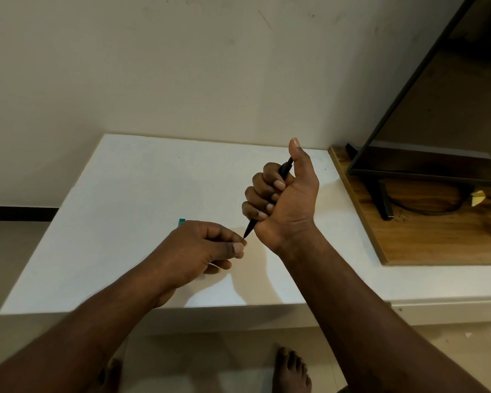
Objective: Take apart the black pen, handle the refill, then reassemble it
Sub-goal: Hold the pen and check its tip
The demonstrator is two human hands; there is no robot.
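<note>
Centre frame, over the white table (119,199) and well inside its edges, the right hand (284,194) fists the black pen (250,226), thumb raised. The left hand (199,248) pinches its tip, hiding most of a teal item (181,221).

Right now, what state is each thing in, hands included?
black pen: tilted, tip down, gripped in the right fist.
right hand: curled round the pen, thumb up.
left hand: pinches the pen's tip.
television: screen dark.

The left hand (199,248) and right hand (284,194) are showing short nails, the forearms (360,307) are showing bare, and bare feet (292,373) are showing below the table (125,208).
</note>
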